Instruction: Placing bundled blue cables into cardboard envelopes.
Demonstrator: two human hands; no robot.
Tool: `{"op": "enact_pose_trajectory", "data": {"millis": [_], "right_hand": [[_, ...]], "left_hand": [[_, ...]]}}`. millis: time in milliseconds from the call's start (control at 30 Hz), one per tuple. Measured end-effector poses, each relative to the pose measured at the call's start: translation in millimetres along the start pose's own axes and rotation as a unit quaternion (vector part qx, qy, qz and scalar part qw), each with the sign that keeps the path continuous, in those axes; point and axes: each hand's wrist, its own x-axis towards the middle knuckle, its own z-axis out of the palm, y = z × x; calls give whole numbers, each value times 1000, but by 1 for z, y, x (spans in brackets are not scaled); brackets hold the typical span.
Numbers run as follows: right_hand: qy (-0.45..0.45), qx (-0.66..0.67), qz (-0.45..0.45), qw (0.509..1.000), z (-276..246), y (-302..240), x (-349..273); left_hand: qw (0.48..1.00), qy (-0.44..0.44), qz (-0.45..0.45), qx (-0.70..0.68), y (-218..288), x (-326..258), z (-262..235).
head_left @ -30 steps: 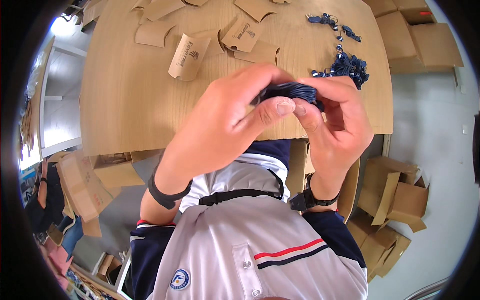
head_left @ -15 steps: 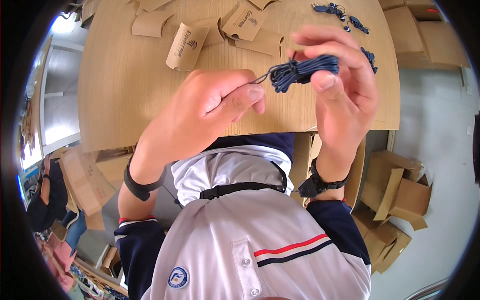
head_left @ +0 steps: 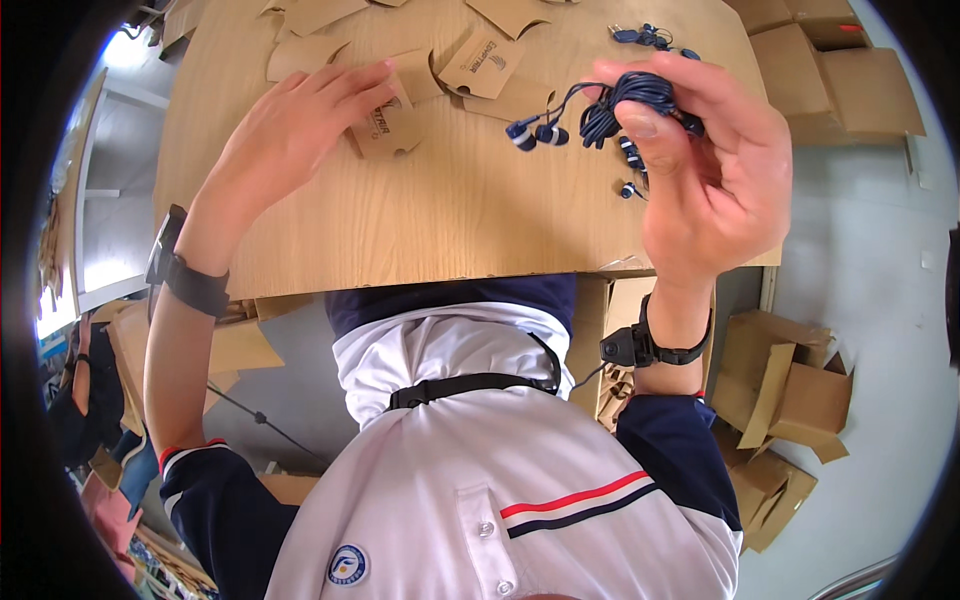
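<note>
My right hand (head_left: 715, 165) is closed on a bundle of dark blue earphones (head_left: 635, 100), pinched between thumb and fingers above the table's right part. Two earbuds (head_left: 535, 133) with silvery rims dangle from the coiled cord to its left. Over at the left, my left hand (head_left: 290, 135) reaches across the table with its fingers stretched out. Its fingertips lie over a flat brown cardboard sleeve (head_left: 392, 135) with dark printing; whether they press on it I cannot tell. That hand's thumb is hidden.
More brown cardboard sleeves (head_left: 483, 62) lie loosely across the table's far side. Other blue earphones (head_left: 648, 37) rest at the far right, with more partly behind my right hand. Open cartons (head_left: 800, 385) stand on the floor to the right of the wooden table (head_left: 440, 235).
My left hand has let go of the earphone cord and moved left and away, over a sleeve. The right hand has shifted slightly right with the bundle, and the earbuds now hang free.
</note>
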Motion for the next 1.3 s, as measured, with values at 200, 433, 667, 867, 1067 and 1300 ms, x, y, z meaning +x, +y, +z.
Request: {"op": "enact_pose_trajectory", "data": {"millis": [200,433,667,867,1067,1300], "right_hand": [[-48,-2,-87,995,-17,-4,15],[-36,-2,-165,986,-24,-7,29],[-69,104,-215,969,-25,-5,29],[-128,153,-156,967,-8,-3,13],[-224,125,-37,966,-2,-7,1],[-144,-133,-171,966,20,-20,-4]], "left_hand": [[999,-28,-47,2,16,1,-4],[714,161,-195,-653,95,24,-51],[726,152,-196,-641,141,45,-54],[711,181,-135,-666,140,42,-56],[531,92,-225,-812,138,32,-52],[510,82,-162,-841,133,14,-33]]}}
